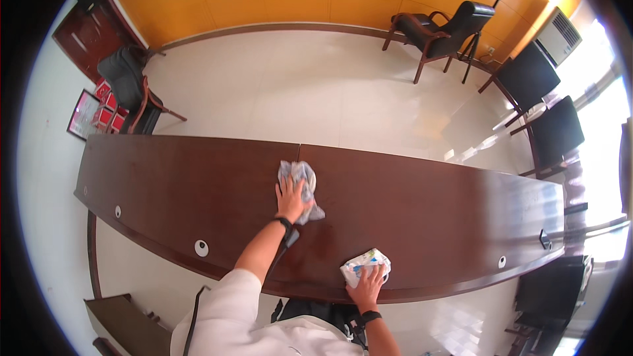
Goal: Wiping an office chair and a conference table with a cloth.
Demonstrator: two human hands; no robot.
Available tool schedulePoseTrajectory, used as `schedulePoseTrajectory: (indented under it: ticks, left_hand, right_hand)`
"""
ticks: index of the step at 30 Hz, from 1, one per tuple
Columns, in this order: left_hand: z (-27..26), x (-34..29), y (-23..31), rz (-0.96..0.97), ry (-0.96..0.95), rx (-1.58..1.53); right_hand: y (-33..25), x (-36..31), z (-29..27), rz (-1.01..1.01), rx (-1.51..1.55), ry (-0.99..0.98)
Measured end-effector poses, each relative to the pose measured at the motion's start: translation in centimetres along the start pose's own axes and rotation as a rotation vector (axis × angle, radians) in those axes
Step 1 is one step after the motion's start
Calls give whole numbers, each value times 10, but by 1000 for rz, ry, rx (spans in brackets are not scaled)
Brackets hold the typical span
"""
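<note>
My left hand [291, 199] is stretched out over a crumpled pale grey cloth [306, 173], pressing it onto the dark brown table [409, 204] near its middle seam. The fingers are spread and lie flat on the cloth, which sticks out past the fingertips and beside the wrist. Closer to me, my right hand [366, 285] grips a white soft pack [359, 264] with blue and green print by the table's near edge. Its fingers bend over the top of the pack, and the thumb lies at its left side. The underside of the pack is hidden.
Round white-rimmed cable holes [202, 248] line the near edge. A small black object [545, 240] stands at the table's right end. Beyond the table are a black armchair [125, 86] at left, another armchair [455, 33] at far right, and chairs [554, 132] along the window side.
</note>
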State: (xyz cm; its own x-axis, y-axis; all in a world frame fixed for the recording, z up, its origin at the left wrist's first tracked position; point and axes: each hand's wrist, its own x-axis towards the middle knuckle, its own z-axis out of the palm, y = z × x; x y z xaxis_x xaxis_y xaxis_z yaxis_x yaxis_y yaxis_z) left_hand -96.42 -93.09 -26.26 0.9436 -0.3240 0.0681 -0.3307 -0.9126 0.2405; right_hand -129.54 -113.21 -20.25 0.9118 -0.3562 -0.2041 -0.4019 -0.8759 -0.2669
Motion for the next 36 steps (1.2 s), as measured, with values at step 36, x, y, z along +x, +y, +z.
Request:
schedulePoseTrajectory:
  ticks: [36]
  left_hand:
    - [-30, 55, 76, -41, -328, 24]
  right_hand:
    - [-285, 66, 66, -1236, 357, -255]
